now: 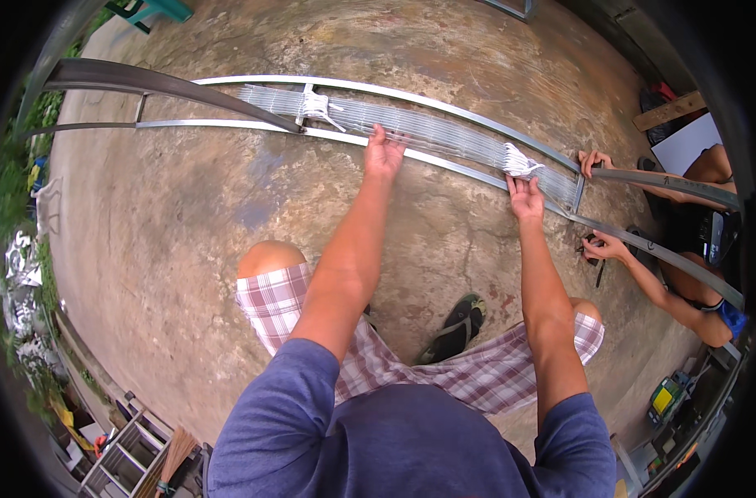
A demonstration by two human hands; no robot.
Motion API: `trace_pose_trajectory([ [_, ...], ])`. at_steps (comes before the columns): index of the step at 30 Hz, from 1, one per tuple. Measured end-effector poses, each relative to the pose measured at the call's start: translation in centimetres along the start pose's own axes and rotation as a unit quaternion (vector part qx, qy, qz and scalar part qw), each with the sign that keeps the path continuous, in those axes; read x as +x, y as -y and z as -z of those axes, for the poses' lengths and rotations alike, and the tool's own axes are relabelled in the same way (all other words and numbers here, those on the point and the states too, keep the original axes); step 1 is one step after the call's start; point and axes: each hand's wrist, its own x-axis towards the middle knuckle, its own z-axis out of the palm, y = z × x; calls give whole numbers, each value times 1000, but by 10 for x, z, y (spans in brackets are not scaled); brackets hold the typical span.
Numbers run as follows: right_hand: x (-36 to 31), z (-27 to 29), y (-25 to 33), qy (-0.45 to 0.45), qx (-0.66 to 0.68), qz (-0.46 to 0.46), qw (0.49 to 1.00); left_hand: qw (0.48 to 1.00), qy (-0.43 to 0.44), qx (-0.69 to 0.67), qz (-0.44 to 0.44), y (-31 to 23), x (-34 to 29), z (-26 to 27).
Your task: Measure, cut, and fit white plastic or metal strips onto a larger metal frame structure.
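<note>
While the left hand and right hand seemingly position the clear strip, fingers clamped or not I can't tell, the next move wants careful alignment.

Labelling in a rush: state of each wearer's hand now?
Left hand: at the clear ribbed strip; grip cannot be told.
Right hand: by a white cord bundle; grip cannot be told.

A stained concrete floor stretches out in daylight, a green stool at its far left edge. Leafy plants and crumpled silvery scraps line the left side. At lower left, 1 straw broom shows beside a metal ladder; at upper right, 1 wooden plank appears just beside a white board.
</note>
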Motion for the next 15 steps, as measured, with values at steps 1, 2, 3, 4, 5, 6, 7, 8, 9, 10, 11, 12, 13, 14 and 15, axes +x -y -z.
trace_pose_trajectory([
  [1,1,1,1,0,-3,1,1000,1000,4,2,1,1,-1,-1],
  [2,1,0,0,1,-5,0,1000,1000,8,4,-1,0,-1,0],
  [3,1,-1,-1,3,-5,-3,1000,1000,13,3,-1,-2,0,0],
  [4,1,-2,-2,4,-7,-2,1000,1000,13,3,-5,-4,0,0],
  [5,1,-1,-1,5,-10,-1,1000,1000,15,2,-3,-4,0,0],
  [6,1,-1,-1,5,-10,-2,1000,1000,17,1,-2,-4,0,0],
  [7,1,0,-1,5,-12,-1,1000,1000,17,1,-4,-3,-1,0],
  [8,1,0,-1,4,-13,0,1000,1000,15,3,-4,-2,-2,-1],
  [9,0,0,-1,4,-13,0,1000,1000,12,5,-5,-1,-3,-2],
  [10,0,0,-1,9,-18,-1,1000,1000,12,5,-5,-2,-3,-2],
  [11,0,1,0,13,-23,-2,1000,1000,9,7,-6,-2,-3,-3],
  [12,1,1,0,13,-23,-2,1000,1000,7,8,-8,-2,-3,-4],
  [13,1,2,1,12,-20,-4,1000,1000,6,9,-7,-1,-4,-4],
  [14,1,1,1,13,-18,-6,1000,1000,7,9,-6,-2,-4,-4],
  [15,1,0,1,13,-19,-4,1000,1000,8,9,-5,-2,-4,-4],
])
